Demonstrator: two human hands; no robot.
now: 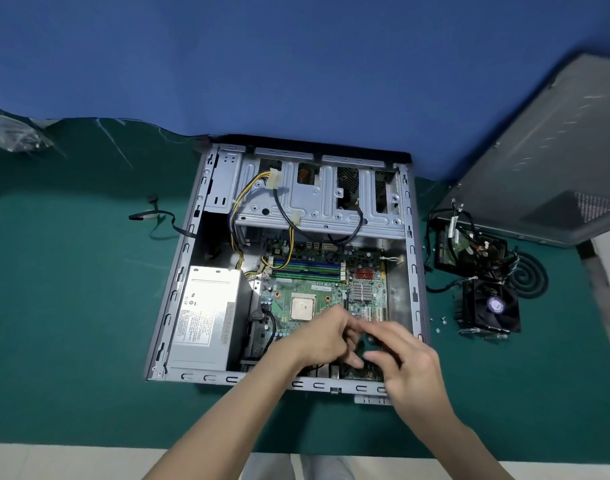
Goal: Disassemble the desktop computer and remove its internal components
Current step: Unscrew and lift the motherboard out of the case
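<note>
Left hand point(326, 341), nearer the CPU point(302, 308), meets right hand point(407, 365) over the motherboard point(317, 289); fingers point(347, 325) curled, what they pinch I cannot tell.

The table point(71, 323) offers wide room along its left side and near edge, broken only by a loose black cable point(158, 216) beside the computer case point(179, 282). Inside the case, the power supply point(206, 313) fills the near left corner. The drive cage point(317, 202) spans the far end, and its wires point(289, 220) droop over the motherboard point(314, 289). Toward the table's right edge, a hard drive point(470, 251), a cooler fan point(490, 306) and screws point(438, 323) crowd the surface. A side panel point(553, 161) blocks the far right corner.
</note>
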